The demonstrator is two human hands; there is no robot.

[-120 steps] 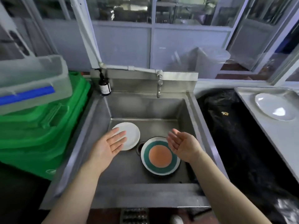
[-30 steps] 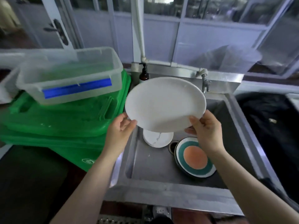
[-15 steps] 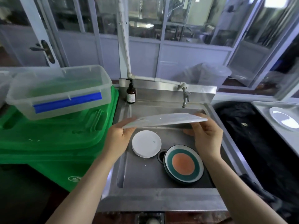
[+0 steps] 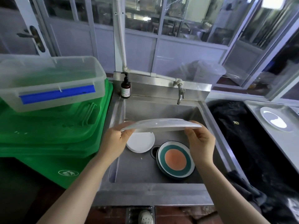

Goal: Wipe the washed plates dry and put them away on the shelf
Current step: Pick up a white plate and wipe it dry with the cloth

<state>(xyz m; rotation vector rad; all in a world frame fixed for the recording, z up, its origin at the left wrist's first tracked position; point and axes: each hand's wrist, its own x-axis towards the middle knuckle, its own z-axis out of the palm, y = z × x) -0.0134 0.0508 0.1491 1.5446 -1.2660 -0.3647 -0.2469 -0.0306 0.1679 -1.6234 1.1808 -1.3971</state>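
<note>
I hold a large white plate almost level over the steel sink. My left hand grips its left rim and my right hand grips its right rim. Below it, on the sink floor, lie a small white plate and a plate with a teal ring and an orange centre. Another white plate rests on the steel counter at the far right.
A clear plastic box with a blue strip sits on stacked green bins to the left of the sink. A brown pump bottle and a tap stand at the sink's back. A black bag fills the gap to the right.
The large plate, held up and tilted toward me a second ago, has turned down to nearly level over the sink. Four seconds ago both hands were open with nothing in them.
</note>
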